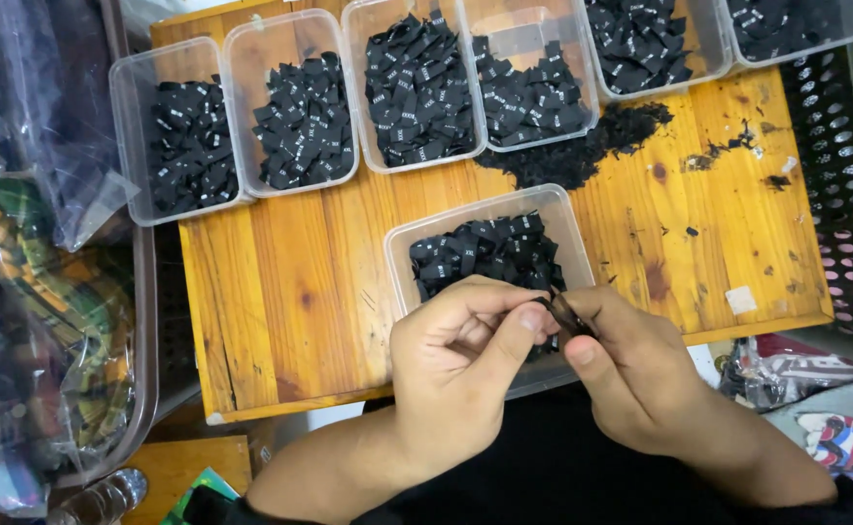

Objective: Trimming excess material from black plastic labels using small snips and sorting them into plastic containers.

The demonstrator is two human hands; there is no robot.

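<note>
While both your hands meet over the clear plastic tub [566, 220] on the wooden counter [290, 282], your left hand [451, 365] and right hand [640, 374] each keep a grip pinching one small black fabric label [564, 313].

A row of tubs [295, 107] filled with labels [417, 87] runs across the frame's top on a wooden board [290, 282]. One tub [489, 243] sits lower centre, both hands [543, 360] just below it.
</note>
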